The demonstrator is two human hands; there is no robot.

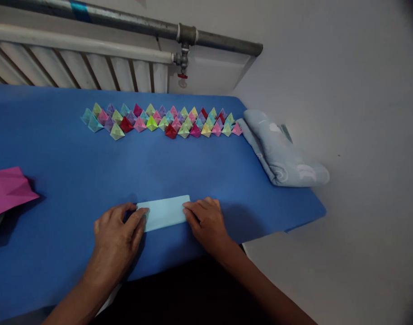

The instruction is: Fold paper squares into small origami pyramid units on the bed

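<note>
A light blue sheet of paper (166,213), folded into a long rectangle, lies near the front edge of the blue table. My left hand (116,228) pinches its left end between thumb and fingers. At the opposite end, my right hand (206,221) grips the paper's right edge, with thumb and index finger on it. Farther back on the table stand rows of small folded paper pieces (152,123) in pink, red, green, yellow, purple and blue, with pointed tops.
The blue table (74,176) holds a magenta sheet of paper (10,189) at the far left, over other paper. A folded grey-blue patterned cloth (277,149) lies at the right by the wall. Behind stand a white radiator (91,67) and a metal pipe (135,22).
</note>
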